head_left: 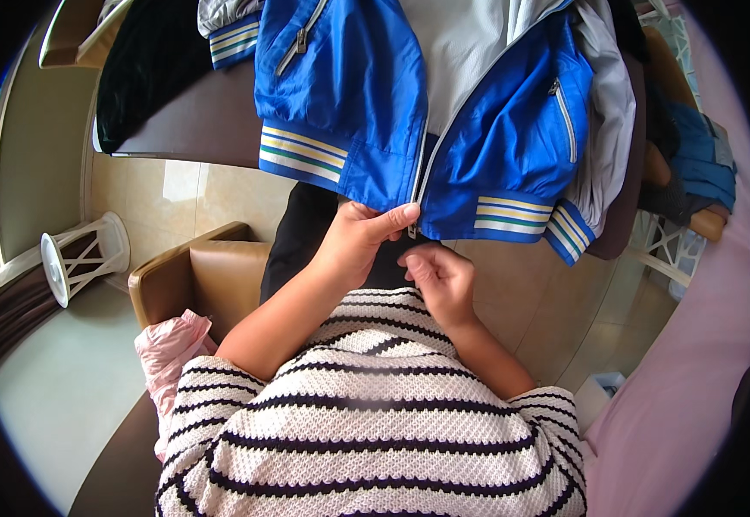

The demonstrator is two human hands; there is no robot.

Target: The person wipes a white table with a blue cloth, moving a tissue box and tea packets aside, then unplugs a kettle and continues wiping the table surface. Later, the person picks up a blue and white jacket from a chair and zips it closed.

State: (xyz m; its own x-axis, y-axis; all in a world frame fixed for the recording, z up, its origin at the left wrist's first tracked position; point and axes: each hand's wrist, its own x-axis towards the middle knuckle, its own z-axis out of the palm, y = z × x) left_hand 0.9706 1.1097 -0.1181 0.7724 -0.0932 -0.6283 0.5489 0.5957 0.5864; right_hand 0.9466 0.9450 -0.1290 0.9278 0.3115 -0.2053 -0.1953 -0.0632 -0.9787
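Observation:
A blue jacket [362, 77] with a pale lining and striped hem lies open on a dark table, its lower edge hanging over the near side. My left hand [365, 236] pinches the bottom of the front zipper between thumb and fingers, where the two zipper edges meet. The metal zipper slider [413, 230] shows just below my left thumb. Close by on the right, my right hand [443, 278] is half curled, with thumb and forefinger near each other below the slider; whether it holds anything cannot be told. Each front panel has a zipped pocket.
The brown table [200, 123] also bears a dark velvety cloth [149, 71]. A tan armchair [226, 271] stands at the left, near a pink garment [171, 355] and a white rack [84, 258]. Blue clothing [698, 168] lies at the right, beside a pink sheet [679, 362].

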